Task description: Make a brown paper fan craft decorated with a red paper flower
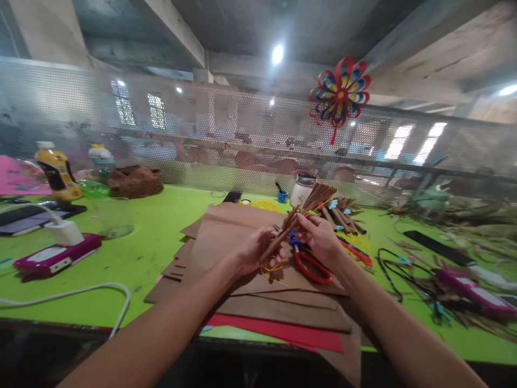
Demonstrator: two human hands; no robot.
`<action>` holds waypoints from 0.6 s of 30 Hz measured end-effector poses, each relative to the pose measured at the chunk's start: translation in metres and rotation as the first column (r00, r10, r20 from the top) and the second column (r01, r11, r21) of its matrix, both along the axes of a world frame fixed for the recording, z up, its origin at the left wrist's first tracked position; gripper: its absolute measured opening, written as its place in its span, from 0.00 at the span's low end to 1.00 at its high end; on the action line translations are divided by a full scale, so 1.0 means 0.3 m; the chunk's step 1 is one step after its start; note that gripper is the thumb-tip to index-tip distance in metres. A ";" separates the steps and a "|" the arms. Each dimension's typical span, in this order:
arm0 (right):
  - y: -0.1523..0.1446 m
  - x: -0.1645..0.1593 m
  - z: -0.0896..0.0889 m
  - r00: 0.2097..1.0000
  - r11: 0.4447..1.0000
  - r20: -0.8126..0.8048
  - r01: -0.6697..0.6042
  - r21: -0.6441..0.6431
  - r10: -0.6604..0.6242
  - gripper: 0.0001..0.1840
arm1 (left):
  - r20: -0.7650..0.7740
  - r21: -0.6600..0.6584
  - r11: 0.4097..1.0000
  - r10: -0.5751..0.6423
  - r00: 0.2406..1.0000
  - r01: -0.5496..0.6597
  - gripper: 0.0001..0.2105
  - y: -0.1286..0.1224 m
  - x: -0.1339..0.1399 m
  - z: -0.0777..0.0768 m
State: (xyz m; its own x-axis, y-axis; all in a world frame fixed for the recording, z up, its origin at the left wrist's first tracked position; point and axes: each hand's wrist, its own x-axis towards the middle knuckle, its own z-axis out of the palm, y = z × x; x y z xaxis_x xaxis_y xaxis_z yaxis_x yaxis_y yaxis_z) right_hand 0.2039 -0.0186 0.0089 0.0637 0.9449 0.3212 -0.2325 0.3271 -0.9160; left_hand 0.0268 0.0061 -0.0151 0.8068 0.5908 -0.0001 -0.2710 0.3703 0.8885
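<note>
My left hand (262,247) is closed around the lower part of a rolled brown paper stick (275,243), tilted up to the right. At its frayed upper end, my right hand (319,234) pinches with thumb and fingers. Thin yellow string (277,280) dangles below the left fingers. Under both hands lies a stack of brown paper sheets (226,234), over red paper (291,330). Scissors with red handles (313,272) rest on the stack just below my right hand, their blades partly hidden. Similar brown paper rolls (343,220) are piled behind that hand.
On the green table (161,215) stand a clear plastic cup (117,218), a yellow bottle (58,170) and a white jar (302,188). Purple power strips (60,258) with white cables lie left and right. Orange-handled pliers or scissors (357,252) lie right. A perforated screen (242,129) runs behind.
</note>
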 end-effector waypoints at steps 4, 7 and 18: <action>0.003 0.005 -0.005 0.999 1.000 0.048 0.011 -0.013 -0.011 0.18 | -0.060 0.015 0.994 0.109 0.992 -0.108 0.19 0.001 0.006 -0.015; 0.007 0.009 -0.010 0.998 1.000 0.062 0.024 -0.012 -0.024 0.18 | -0.091 0.111 0.954 0.289 0.953 -0.279 0.17 -0.004 0.013 -0.006; 0.003 -0.006 -0.022 0.989 0.999 0.143 0.039 0.007 -0.040 0.17 | -0.010 0.512 0.789 0.401 0.916 -0.339 0.09 -0.022 0.059 -0.012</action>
State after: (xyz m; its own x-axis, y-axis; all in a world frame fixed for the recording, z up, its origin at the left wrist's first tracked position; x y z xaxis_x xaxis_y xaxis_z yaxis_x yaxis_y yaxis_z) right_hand 0.2020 -0.0178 0.0024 0.0537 0.9410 0.3340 -0.0857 0.3376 -0.9374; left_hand 0.0447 -0.0005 -0.0187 0.5388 0.7894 0.2942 -0.1841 -0.2304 0.9555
